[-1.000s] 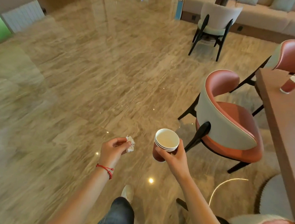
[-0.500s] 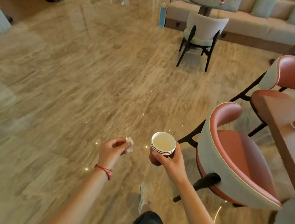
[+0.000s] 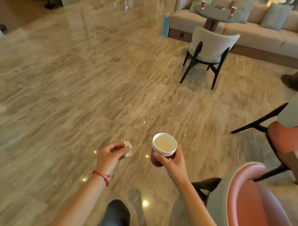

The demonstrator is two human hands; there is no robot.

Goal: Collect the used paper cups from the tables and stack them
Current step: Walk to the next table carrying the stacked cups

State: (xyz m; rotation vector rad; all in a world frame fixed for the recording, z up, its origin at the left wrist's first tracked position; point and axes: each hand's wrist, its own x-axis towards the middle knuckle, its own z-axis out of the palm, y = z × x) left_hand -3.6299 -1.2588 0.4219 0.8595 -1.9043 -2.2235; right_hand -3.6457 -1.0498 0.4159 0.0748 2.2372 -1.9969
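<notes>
Warm, fairly bright indoor light, yellowish cast overall; polished floor (image 3: 77, 92) throws small pinpoint glints near centre & a bigger bright spot near the bottom, plus pale window-like reflections at far centre; soft shadow under the far chair (image 3: 211, 47), no hard edges; motion blur streaks the floor, esp. left & near edges; strong wide-angle bending at the borders, sofa (image 3: 267, 36) line curves at far right; hands & centre reasonably sharp; far cups (image 3: 233, 10) small, soft; near-right pink chair (image 3: 253, 203) slightly smeared.
</notes>
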